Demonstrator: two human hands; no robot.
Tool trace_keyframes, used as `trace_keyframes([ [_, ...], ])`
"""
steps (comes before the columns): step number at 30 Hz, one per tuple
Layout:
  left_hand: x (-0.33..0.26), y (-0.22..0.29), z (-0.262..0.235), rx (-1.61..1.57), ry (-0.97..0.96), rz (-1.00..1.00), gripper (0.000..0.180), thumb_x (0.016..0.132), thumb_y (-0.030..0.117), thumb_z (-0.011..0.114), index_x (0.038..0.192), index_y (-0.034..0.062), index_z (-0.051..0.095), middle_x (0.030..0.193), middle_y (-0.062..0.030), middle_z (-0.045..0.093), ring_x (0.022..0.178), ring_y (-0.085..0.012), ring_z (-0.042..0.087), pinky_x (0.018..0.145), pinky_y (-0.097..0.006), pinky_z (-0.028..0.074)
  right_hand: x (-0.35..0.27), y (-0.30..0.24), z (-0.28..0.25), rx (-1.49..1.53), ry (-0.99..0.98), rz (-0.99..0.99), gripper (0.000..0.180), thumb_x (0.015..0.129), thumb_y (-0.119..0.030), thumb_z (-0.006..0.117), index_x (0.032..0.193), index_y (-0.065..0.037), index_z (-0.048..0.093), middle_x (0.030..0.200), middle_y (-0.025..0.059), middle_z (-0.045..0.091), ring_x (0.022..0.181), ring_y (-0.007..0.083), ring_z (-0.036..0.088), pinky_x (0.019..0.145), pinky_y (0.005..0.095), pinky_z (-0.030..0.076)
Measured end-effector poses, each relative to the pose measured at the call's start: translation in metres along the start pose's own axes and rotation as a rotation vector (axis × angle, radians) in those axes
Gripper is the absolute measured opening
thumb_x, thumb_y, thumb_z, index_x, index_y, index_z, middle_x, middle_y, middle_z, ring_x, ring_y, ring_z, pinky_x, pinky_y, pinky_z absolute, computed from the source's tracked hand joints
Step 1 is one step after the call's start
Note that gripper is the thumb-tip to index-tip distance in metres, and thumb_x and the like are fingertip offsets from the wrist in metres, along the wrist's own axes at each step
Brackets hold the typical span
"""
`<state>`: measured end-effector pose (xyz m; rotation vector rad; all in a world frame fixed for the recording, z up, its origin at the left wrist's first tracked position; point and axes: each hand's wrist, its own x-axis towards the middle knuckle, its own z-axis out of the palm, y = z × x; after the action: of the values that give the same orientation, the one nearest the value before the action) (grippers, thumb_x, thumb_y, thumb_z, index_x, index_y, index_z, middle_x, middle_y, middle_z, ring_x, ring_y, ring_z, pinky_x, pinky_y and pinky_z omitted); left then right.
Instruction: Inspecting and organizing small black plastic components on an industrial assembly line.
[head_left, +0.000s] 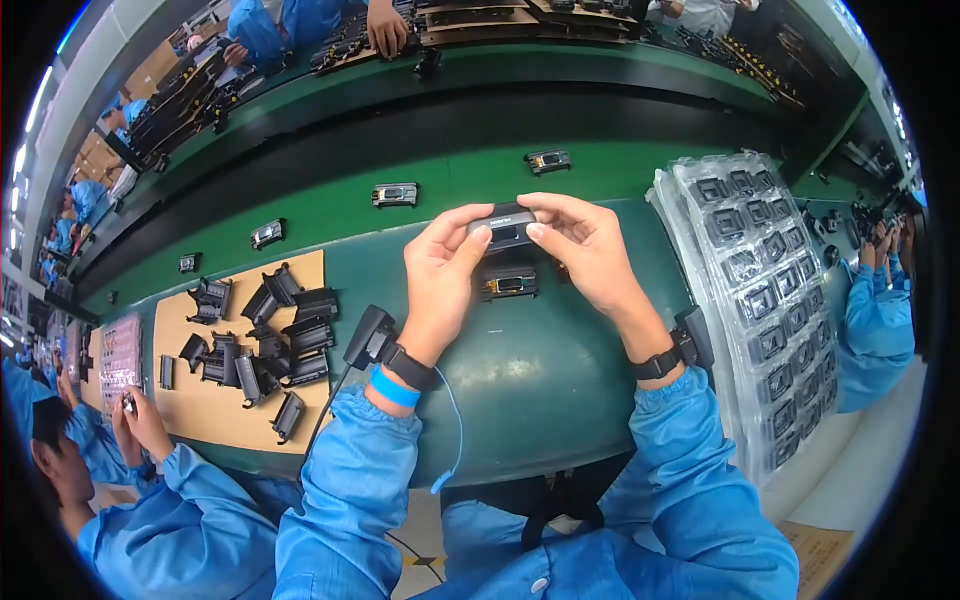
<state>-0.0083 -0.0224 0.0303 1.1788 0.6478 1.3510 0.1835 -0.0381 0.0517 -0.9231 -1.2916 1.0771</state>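
Observation:
Between my two hands I hold a small black plastic device (506, 232) with a dark window on its face. My left hand (441, 270) pinches its left end, thumb on the front and fingers behind. On its right end my right hand (583, 250) grips in the same way. Just below the held device, a black housing with an exposed circuit board (510, 283) lies on the green table. Part of the held device is hidden by my thumbs and fingers.
Loose black plastic housings (262, 340) lie on a cardboard sheet (215, 418) to the left. Stacked clear trays (745, 300) with black frames stand at right. Several part-built units (396, 194) sit along the green strip beyond. A co-worker (180, 500) sits close on my left.

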Motion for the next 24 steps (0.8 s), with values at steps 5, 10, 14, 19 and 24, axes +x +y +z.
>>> trace_keyframes([
  [5,0.005,-0.006,-0.006,0.057,-0.047,-0.044,0.032,0.105,0.005,0.062,0.137,-0.0021,0.062,0.121,-0.0129,0.073,0.108,-0.0169,0.07,0.096,-0.032,0.057,0.007,0.015,-0.008,-0.201,-0.037,-0.074,0.033,0.093,0.003,0.07,0.126,0.003,0.071,0.092,-0.0003,0.068,0.084,0.0067,0.059,0.075,0.0248,0.05],
  [10,0.009,-0.017,-0.015,0.057,0.152,-0.12,0.049,0.109,0.016,0.058,0.153,0.0009,0.043,0.136,-0.0204,0.064,0.11,-0.0278,0.073,0.094,-0.038,0.061,0.072,0.027,-0.007,-0.311,0.037,0.046,0.033,0.096,0.001,0.068,0.129,0.001,0.07,0.092,0.0014,0.072,0.083,0.008,0.063,0.078,0.0249,0.052],
  [14,0.015,-0.023,-0.006,0.144,0.16,-0.121,0.04,0.108,0.014,0.058,0.145,-0.0009,0.051,0.133,-0.0206,0.066,0.103,-0.0259,0.074,0.083,-0.035,0.062,0.132,0.058,-0.04,-0.812,0.194,-0.045,0.027,0.089,-0.008,0.074,0.116,-0.004,0.078,0.094,0.0135,0.078,0.09,0.0283,0.072,0.082,0.0396,0.056],
  [19,0.007,-0.019,-0.025,0.188,0.199,-0.124,0.029,0.107,0.011,0.059,0.133,-0.0029,0.058,0.125,-0.0182,0.069,0.094,-0.0236,0.076,0.075,-0.031,0.061,0.119,0.042,-0.029,-1.379,0.193,-0.173,0.035,0.085,-0.021,0.081,0.119,-0.018,0.079,0.126,0.0148,0.069,0.122,0.0381,0.06,0.104,0.0488,0.05],
  [24,0.012,-0.023,-0.012,0.185,0.164,-0.107,0.025,0.107,0.009,0.057,0.129,-0.002,0.06,0.117,-0.0165,0.072,0.09,-0.0212,0.075,0.072,-0.03,0.06,0.1,0.04,-0.078,-1.396,0.273,0.022,0.055,0.08,-0.03,0.082,0.131,-0.013,0.072,0.125,0.0206,0.067,0.122,0.0383,0.06,0.106,0.045,0.05],
])
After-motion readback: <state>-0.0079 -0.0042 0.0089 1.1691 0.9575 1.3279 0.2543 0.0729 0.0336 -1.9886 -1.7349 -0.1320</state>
